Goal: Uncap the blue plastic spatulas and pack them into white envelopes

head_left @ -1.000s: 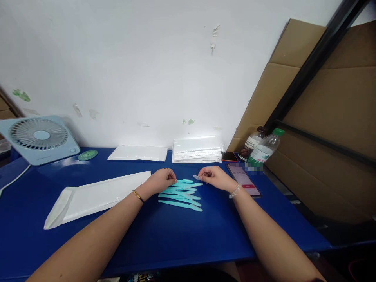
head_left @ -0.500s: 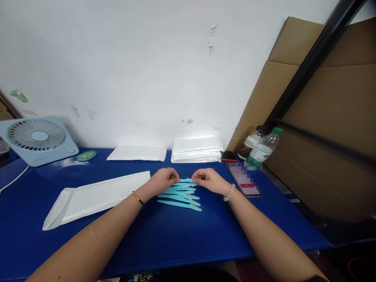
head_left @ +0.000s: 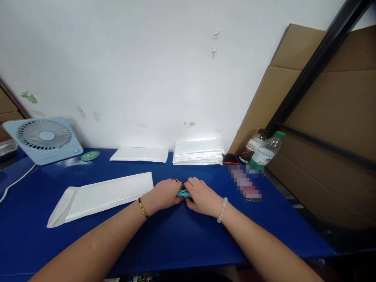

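1. Turquoise tools (head_left: 184,193) are bunched up just below the middle of the frame, mostly hidden by my hands, so I can't count them.
2. My left hand (head_left: 166,193) has its fingers closed on the bunch's left end.
3. My right hand (head_left: 202,196) is right beside it, fingers bent over and gripping the other end.
4. One long white envelope (head_left: 108,196) is lying on the blue worktop (head_left: 182,243), left of centre, near my left wrist.
5. Stacked white envelopes (head_left: 198,152) sit mid-frame by the wall; fan's (head_left: 47,135) over at far left.
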`<action>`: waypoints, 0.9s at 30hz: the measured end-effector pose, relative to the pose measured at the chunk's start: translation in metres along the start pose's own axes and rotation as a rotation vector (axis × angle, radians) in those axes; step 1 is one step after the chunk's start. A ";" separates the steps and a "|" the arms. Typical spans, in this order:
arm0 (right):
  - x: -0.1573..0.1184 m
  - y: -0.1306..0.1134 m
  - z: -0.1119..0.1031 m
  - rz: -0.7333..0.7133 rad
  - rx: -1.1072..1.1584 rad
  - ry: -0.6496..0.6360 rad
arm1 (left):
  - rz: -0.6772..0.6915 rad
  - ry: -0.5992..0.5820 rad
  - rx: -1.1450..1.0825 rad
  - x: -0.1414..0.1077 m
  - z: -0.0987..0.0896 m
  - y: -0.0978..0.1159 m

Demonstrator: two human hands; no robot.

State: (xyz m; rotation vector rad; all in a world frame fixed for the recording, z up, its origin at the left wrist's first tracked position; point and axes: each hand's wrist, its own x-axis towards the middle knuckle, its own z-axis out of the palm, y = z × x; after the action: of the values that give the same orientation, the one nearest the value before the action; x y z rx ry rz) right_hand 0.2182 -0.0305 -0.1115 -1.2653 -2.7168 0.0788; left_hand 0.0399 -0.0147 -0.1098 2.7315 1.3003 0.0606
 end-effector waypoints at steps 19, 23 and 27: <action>-0.010 0.035 -0.032 0.039 0.425 0.196 | -0.058 0.062 -0.314 0.005 -0.011 0.007; -0.017 0.037 -0.050 -0.079 0.725 0.491 | -0.020 0.175 -0.605 0.014 -0.005 0.019; -0.010 0.019 -0.042 -0.161 0.862 0.485 | 0.069 0.189 -0.873 0.018 0.000 0.029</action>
State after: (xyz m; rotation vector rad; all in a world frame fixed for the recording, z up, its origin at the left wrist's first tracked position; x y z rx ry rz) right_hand 0.2450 -0.0267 -0.0729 -0.6822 -1.9734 0.7252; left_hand 0.0736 -0.0183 -0.1065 2.0316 0.8966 0.7189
